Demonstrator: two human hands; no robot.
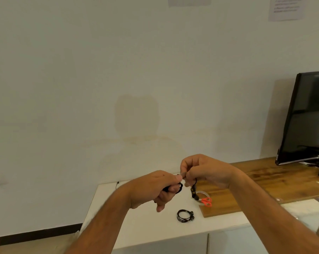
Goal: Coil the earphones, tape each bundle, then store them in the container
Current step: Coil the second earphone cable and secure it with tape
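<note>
One coiled black earphone bundle (185,215) already sits taped on the white worktop (136,222), near the orange-handled scissors (206,201). Both hands' fingers (188,178) pinch the second black earphone coil (178,187) mid-taping; storing's left.

Single view only: head-worn camera, wide-angle, edges bowed. Faces forward, pitched slightly down; wall (118,70) fills upper two thirds of frame. Both forearms enter from bottom edge, converging at lower centre. Left hand (155,191) and right hand (206,171) close to lens, grip raised above table (136,226). Table surface below and beyond grip, seen obliquely from above. Monitor (308,116) far right of grip, cropped by frame. No second view for overlap.
</note>
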